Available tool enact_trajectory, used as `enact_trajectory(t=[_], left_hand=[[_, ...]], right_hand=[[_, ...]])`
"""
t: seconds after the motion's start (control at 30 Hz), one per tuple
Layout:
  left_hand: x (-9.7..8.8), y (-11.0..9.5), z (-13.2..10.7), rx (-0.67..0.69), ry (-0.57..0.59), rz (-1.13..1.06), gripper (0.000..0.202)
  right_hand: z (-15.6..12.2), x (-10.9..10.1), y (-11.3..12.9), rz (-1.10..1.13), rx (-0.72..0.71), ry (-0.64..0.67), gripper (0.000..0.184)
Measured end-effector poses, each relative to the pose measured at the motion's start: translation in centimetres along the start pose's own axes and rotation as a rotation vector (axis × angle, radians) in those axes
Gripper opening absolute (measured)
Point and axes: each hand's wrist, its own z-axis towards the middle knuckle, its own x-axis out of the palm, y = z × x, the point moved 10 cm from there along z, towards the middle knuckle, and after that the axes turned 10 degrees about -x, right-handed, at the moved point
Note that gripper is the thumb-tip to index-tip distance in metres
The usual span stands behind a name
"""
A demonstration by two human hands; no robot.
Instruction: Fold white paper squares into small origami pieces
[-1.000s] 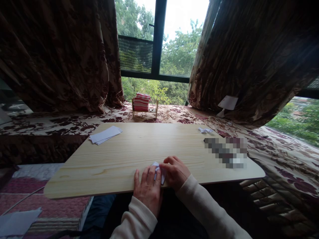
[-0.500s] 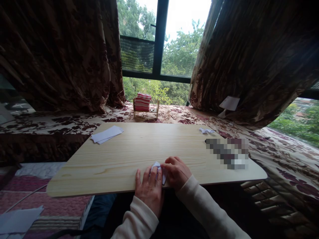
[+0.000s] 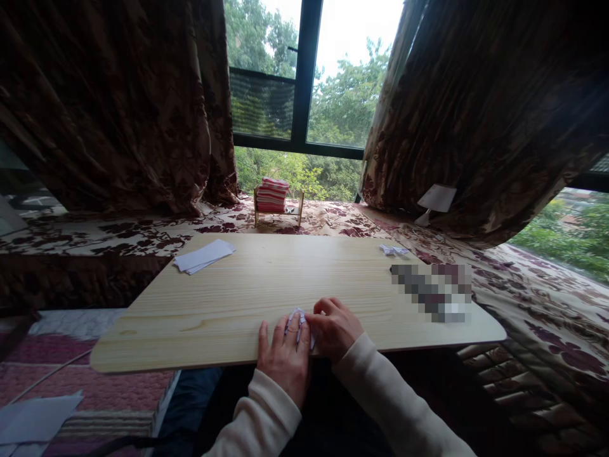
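A small folded white paper [image 3: 298, 315] lies at the near edge of a light wooden table [image 3: 266, 285]. My left hand [image 3: 284, 358] lies flat on the paper with fingers stretched out, pressing it down. My right hand [image 3: 334, 328] is beside it on the right, its fingers curled and pinching the paper's right edge. Most of the paper is hidden under both hands.
A stack of white paper sheets [image 3: 203, 256] sits at the table's far left, a small folded paper piece [image 3: 392, 250] at the far right. A small wooden rack with striped cloth [image 3: 273, 197] stands on the floral window seat. Dark curtains hang either side. Loose paper [image 3: 33, 419] lies on the floor.
Both hands stay on the folded paper with only slight shifts of the fingers; the camera view has drifted a little.
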Motion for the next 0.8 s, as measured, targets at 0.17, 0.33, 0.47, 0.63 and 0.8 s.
enact_trajectory(t=[0.17, 0.33, 0.47, 0.63, 0.8], left_hand=[[-0.3, 0.3, 0.1, 0.029, 0.038, 0.009, 0.035], [-0.4, 0.1, 0.2, 0.090, 0.080, -0.023, 0.043], [-0.8, 0.4, 0.1, 0.062, -0.055, -0.066, 0.033], [0.0, 0.3, 0.0, 0.090, 0.025, -0.026, 0.034], [-0.2, 0.5, 0.0, 0.084, 0.063, -0.014, 0.037]], right_hand=[[0.1, -0.1, 0.2, -0.104, -0.016, 0.053, 0.017], [0.6, 0.6, 0.3, -0.104, -0.095, 0.139, 0.019], [1.1, 1.0, 0.8, -0.165, -0.133, 0.190, 0.026], [2.1, 1.7, 0.8, -0.181, -0.089, 0.274, 0.024], [3.0, 2.2, 0.5, -0.199, -0.088, 0.321, 0.021]])
